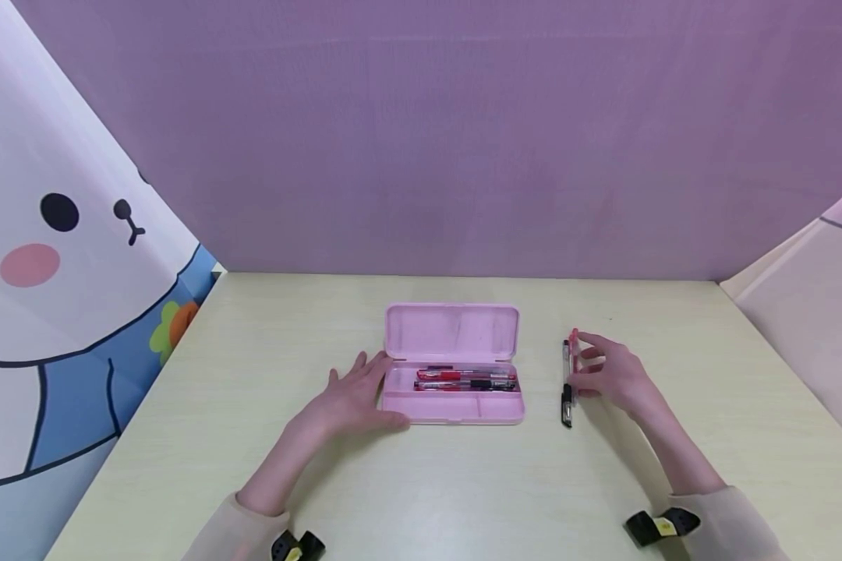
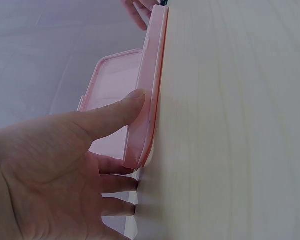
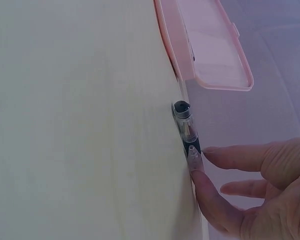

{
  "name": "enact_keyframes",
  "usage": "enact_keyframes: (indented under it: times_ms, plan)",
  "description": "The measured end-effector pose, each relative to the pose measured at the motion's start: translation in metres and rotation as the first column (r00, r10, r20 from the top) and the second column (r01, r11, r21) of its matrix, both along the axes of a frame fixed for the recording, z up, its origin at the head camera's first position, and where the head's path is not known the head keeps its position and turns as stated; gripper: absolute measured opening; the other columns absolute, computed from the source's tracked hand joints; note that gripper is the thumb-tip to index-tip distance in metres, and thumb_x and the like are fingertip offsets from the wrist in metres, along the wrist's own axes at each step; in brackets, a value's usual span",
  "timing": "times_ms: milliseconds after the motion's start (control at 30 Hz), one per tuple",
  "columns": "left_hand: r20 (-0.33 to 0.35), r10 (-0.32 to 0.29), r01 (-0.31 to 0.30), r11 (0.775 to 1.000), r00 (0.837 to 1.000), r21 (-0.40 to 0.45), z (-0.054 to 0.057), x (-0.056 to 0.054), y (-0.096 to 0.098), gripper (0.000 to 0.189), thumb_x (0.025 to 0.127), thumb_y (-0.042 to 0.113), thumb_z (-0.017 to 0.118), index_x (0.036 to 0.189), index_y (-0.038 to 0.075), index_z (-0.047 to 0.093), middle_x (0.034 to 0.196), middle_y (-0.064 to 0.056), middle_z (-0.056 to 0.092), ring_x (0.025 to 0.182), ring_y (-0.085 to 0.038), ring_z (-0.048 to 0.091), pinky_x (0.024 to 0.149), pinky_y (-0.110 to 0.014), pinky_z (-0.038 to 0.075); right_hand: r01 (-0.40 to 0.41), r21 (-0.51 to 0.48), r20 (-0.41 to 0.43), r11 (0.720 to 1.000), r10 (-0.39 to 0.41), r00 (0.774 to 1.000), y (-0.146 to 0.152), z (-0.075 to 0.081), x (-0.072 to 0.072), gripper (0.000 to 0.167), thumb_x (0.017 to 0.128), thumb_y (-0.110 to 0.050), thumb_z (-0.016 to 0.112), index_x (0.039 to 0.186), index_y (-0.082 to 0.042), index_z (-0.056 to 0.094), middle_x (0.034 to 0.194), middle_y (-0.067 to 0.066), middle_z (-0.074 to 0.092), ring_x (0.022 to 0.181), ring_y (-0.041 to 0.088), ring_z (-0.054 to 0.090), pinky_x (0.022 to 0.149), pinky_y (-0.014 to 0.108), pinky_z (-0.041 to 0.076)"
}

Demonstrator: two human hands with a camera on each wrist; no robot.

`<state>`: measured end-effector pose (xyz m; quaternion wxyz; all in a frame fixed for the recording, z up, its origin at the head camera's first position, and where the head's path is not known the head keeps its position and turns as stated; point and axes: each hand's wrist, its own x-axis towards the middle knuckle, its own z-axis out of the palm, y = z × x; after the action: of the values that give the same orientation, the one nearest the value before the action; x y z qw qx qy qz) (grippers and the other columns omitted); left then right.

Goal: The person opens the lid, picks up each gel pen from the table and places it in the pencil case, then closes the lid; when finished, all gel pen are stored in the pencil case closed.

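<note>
My left hand (image 1: 358, 397) lies spread at the left end of an open pink pencil case (image 1: 431, 407). Its thumb presses the front wall (image 2: 140, 120), while the other fingers extend along the left end. Inside the back compartment are several pens (image 1: 463, 385), with red and black parts. To the right of the case, my right hand (image 1: 613, 374) pinches a red pen (image 1: 573, 343) between thumb and fingertips. A clear pen with a black cap (image 1: 567, 405) lies alongside it, pointing front to back; its cap end (image 3: 186, 122) faces the right wrist camera.
The case's raised lid (image 1: 452, 331) leans back behind the tray. A pale wooden table (image 1: 449, 491) bears everything, with a purple backdrop (image 1: 463, 156) along its far edge. A cartoon-printed cloth (image 1: 77, 312) hangs at the left, and a pale panel (image 1: 814, 312) stands at the right.
</note>
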<state>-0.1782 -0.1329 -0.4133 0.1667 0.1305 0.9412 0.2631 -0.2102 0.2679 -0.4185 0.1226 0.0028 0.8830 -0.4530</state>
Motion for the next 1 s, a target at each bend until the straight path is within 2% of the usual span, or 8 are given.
enact_keyframes:
  times_ms: [233, 533, 933, 1000]
  plan:
    - [0.001, 0.004, -0.004, 1.000, 1.000, 0.005, 0.0009, 0.0009, 0.0001, 0.097, 0.083, 0.042, 0.082, 0.160, 0.011, 0.033, 0.172, -0.013, 0.025, 0.159, -0.048, 0.015, 0.119, -0.081, 0.009, 0.013, 0.011, 0.010, 1.000, -0.013, 1.000, 0.0003, 0.0003, -0.0002, 0.089, 0.086, -0.001, 0.077, 0.159, 0.005, 0.027, 0.141, 0.037, 0.046, 0.110, 0.034, 0.070, 0.076, 0.030, 0.065]
    - [0.000, 0.005, -0.005, 1.000, 1.000, -0.001, -0.0002, 0.0002, 0.0005, 0.096, 0.083, 0.043, 0.082, 0.160, 0.012, 0.033, 0.172, -0.012, 0.025, 0.159, -0.048, 0.015, 0.119, -0.081, 0.010, 0.009, 0.064, -0.003, 0.998, -0.008, 1.000, -0.0001, 0.0008, 0.0006, 0.085, 0.086, -0.006, 0.077, 0.157, 0.007, 0.031, 0.139, 0.036, 0.051, 0.118, 0.044, 0.065, 0.076, 0.028, 0.064]
    - [-0.001, 0.005, -0.005, 1.000, 1.000, -0.003, -0.0003, 0.0001, 0.0005, 0.096, 0.083, 0.043, 0.082, 0.160, 0.012, 0.033, 0.172, -0.013, 0.026, 0.159, -0.048, 0.016, 0.119, -0.081, 0.010, 0.015, 0.086, -0.008, 0.996, -0.015, 1.000, -0.0002, 0.0005, 0.0000, 0.085, 0.086, -0.007, 0.077, 0.156, 0.009, 0.032, 0.139, 0.037, 0.051, 0.120, 0.045, 0.065, 0.077, 0.030, 0.065]
    - [0.001, 0.006, -0.006, 1.000, 1.000, -0.006, -0.0004, 0.0000, 0.0006, 0.096, 0.083, 0.043, 0.082, 0.160, 0.011, 0.033, 0.172, -0.013, 0.026, 0.159, -0.048, 0.016, 0.119, -0.081, 0.010, 0.018, 0.089, -0.008, 0.996, -0.018, 1.000, -0.0006, 0.0011, 0.0003, 0.085, 0.086, -0.007, 0.078, 0.156, 0.009, 0.032, 0.140, 0.037, 0.051, 0.115, 0.041, 0.069, 0.078, 0.031, 0.064]
